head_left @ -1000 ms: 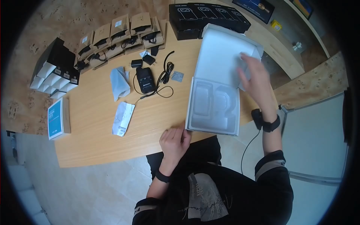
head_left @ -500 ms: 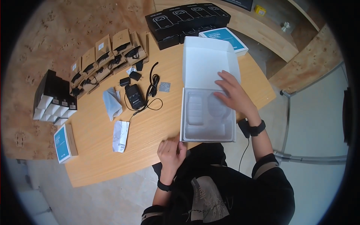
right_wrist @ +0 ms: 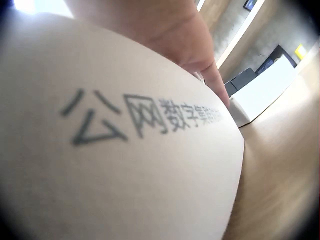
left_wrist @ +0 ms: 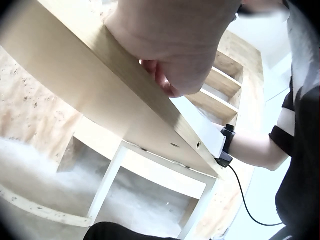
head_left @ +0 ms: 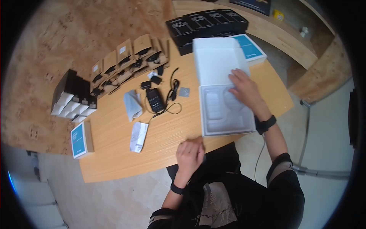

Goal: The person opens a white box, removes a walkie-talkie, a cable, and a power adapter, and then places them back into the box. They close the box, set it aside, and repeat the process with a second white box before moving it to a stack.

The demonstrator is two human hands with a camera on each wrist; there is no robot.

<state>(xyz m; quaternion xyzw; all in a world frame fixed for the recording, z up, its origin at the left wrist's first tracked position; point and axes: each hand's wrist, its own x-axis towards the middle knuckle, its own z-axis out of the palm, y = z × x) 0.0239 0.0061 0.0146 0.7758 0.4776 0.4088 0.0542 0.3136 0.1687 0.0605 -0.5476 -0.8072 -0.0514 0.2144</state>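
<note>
A white box stands near the table's front edge, its lid folded back. Inside sits a moulded tray with hollows. My right hand reaches over the box's right side by the hinge, fingers extended and holding nothing. In the right wrist view, that hand is above the box's printed side wall. At the table edge, beside the box's front left corner, rests my left hand, fingers loosely curled. The left wrist view has this hand above the tabletop's edge, its fingertips mostly hidden.
Left of the box lie a black handheld radio, a coiled cable, plug adapters, a grey pouch and a crumpled white packet. Brown cartons, black boxes and blue-white boxes line the edges.
My right hand has come down from the lid to the tray's upper right. The lid leans lower, and a blue-white box behind it now shows. The left hand stays at the table edge.
</note>
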